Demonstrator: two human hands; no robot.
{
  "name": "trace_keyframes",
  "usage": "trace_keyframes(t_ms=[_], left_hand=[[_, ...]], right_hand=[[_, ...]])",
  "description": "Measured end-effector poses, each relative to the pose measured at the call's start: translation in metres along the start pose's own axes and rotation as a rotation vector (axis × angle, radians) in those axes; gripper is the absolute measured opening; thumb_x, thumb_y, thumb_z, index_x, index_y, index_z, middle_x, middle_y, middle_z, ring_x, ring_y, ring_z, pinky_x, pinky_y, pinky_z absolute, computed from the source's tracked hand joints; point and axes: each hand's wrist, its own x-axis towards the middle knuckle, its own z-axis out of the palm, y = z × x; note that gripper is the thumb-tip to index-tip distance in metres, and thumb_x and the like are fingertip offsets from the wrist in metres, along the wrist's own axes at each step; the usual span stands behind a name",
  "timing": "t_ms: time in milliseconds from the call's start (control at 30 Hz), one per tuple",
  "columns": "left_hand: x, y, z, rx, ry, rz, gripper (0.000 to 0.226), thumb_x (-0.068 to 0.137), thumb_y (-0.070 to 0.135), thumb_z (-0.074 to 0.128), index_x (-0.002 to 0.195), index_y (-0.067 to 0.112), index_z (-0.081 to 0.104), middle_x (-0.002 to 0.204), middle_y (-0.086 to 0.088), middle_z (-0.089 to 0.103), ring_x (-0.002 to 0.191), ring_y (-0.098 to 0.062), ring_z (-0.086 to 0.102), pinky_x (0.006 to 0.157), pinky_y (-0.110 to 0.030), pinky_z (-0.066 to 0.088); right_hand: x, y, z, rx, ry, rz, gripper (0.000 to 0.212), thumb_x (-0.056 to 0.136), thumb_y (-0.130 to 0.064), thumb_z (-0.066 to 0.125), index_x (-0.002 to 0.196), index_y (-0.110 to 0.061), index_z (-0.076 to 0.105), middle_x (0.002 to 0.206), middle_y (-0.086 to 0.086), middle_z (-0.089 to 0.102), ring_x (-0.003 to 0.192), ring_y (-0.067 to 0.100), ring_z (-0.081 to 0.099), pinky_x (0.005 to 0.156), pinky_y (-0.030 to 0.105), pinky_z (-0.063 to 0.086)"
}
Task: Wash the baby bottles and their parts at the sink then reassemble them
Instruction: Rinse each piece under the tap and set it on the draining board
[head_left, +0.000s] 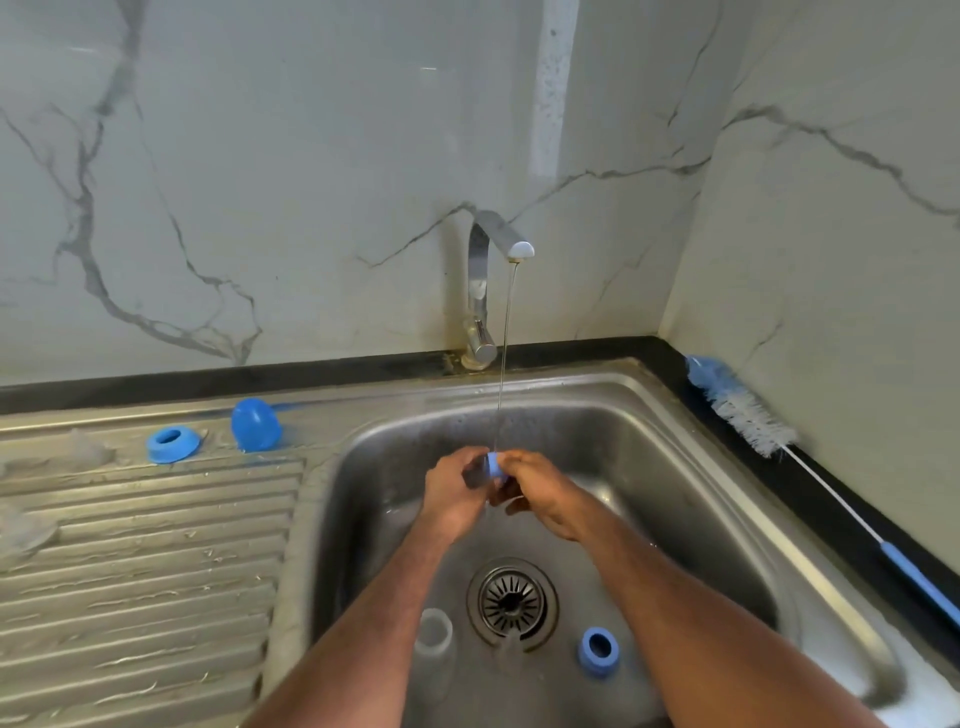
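Note:
Over the steel sink (691, 467), my left hand (451, 493) and my right hand (540, 493) together hold a small blue bottle part (494, 464) under a thin stream of water from the tap (485, 280). Fingers of both hands curl round it and hide most of it. A clear baby bottle (435, 644) lies in the basin by the drain (511, 603). A blue screw ring (598, 650) sits at the drain's right. On the drainboard (145, 561) stand another blue ring (173, 443) and a blue cap (255, 423).
A long bottle brush (748, 410) with white bristles and a blue handle lies along the black counter edge at the right. Clear, blurry parts (83, 449) rest at the drainboard's far left. Marble walls close in behind and to the right.

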Motion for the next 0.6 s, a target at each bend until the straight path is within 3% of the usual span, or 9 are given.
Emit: trace_keyframes(t_ms=[67,100,200,367,500,600], left_hand=[[0.001,-0.003,0.0,-0.049,0.049,-0.003,0.032,0.083,0.016,0.079,0.114,0.015,0.071,0.099,0.005,0.069,0.094,-0.011,0.065,0.076,-0.008,0.048],[0.002,-0.005,0.001,-0.074,0.053,-0.008,0.034,0.084,0.015,0.079,0.117,0.016,0.07,0.101,0.006,0.07,0.093,-0.009,0.066,0.074,-0.005,0.048],[0.004,-0.01,0.0,-0.082,0.01,0.075,0.036,0.081,0.009,0.08,0.115,0.018,0.073,0.101,0.005,0.075,0.093,-0.009,0.071,0.086,-0.028,0.059],[0.003,-0.01,0.009,-0.126,-0.01,0.196,0.032,0.083,0.006,0.079,0.112,0.019,0.074,0.101,0.008,0.075,0.096,-0.004,0.071,0.089,-0.026,0.057],[0.005,-0.008,0.012,-0.521,0.049,-0.04,0.015,0.095,0.008,0.066,0.109,0.006,0.073,0.097,-0.01,0.077,0.092,-0.023,0.074,0.083,-0.034,0.061],[0.006,-0.007,0.008,-0.687,0.038,-0.146,0.021,0.1,0.01,0.06,0.113,-0.003,0.07,0.097,-0.017,0.076,0.086,-0.023,0.074,0.076,-0.029,0.06]], right_hand=[[0.002,-0.001,0.005,0.014,-0.008,-0.007,0.035,0.102,-0.016,0.038,0.117,0.007,0.06,0.082,0.012,0.066,0.064,0.021,0.063,0.052,0.027,0.041],[0.002,-0.001,0.008,0.008,-0.007,-0.018,0.035,0.103,-0.018,0.036,0.116,0.005,0.06,0.082,0.013,0.065,0.062,0.021,0.062,0.051,0.027,0.04],[-0.001,-0.004,0.015,-0.002,0.051,-0.018,0.032,0.108,-0.028,0.03,0.107,-0.011,0.058,0.077,0.009,0.061,0.055,0.016,0.053,0.049,0.028,0.035],[-0.002,-0.007,0.013,0.061,0.163,0.076,0.042,0.108,-0.041,0.03,0.11,-0.014,0.063,0.075,0.008,0.058,0.048,0.012,0.045,0.043,0.023,0.033],[-0.002,-0.006,0.006,-0.168,0.174,-0.105,0.04,0.107,-0.049,0.032,0.111,-0.026,0.065,0.097,0.005,0.068,0.063,0.007,0.052,0.057,0.023,0.04],[-0.007,-0.001,0.006,-0.291,0.11,-0.189,0.044,0.107,-0.05,0.031,0.112,-0.024,0.067,0.105,0.0,0.068,0.082,0.009,0.061,0.079,0.031,0.052]])
